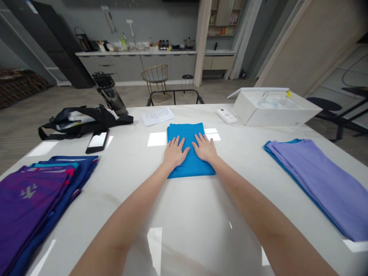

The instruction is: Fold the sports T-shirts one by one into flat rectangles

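A folded bright blue garment (188, 134) lies on the white table (184, 214) in front of me. My left hand (174, 152) rests flat on its near left part, fingers stretched out and slightly spread. My right hand (204, 147) lies flat on its near right part, fingers also spread. Both palms press down on the cloth and neither hand holds anything.
A stack of purple and dark blue garments (34, 199) sits at the near left. Lilac garments over a blue one (322, 180) lie at the right. Farther back are a phone (97, 141), a black bag (80, 119), a paper sheet (158, 115), a white device (227, 116) and an open white box (273, 107).
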Action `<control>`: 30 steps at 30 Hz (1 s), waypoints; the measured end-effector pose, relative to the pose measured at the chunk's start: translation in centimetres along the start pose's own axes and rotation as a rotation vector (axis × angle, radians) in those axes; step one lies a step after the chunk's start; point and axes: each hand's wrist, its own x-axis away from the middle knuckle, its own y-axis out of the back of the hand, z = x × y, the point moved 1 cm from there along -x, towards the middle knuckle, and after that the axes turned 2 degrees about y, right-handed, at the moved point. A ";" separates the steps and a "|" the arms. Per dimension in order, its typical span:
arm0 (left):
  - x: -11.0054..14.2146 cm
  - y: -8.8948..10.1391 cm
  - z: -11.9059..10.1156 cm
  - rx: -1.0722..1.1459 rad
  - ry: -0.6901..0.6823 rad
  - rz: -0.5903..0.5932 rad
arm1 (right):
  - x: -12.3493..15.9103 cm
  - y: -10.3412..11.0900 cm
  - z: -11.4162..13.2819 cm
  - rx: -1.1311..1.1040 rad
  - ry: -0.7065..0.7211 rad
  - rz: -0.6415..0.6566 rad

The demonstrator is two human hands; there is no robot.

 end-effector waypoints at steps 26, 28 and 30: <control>14.6 3.8 1.6 0.047 -0.142 0.176 | 16.7 1.7 -2.8 -0.176 0.173 -0.031; 15.1 4.2 1.7 0.062 -0.105 0.104 | 17.4 1.8 -2.9 -0.240 0.145 -0.124; 15.4 4.6 1.4 0.000 -0.078 0.038 | 17.7 2.2 -2.5 -0.241 0.141 -0.147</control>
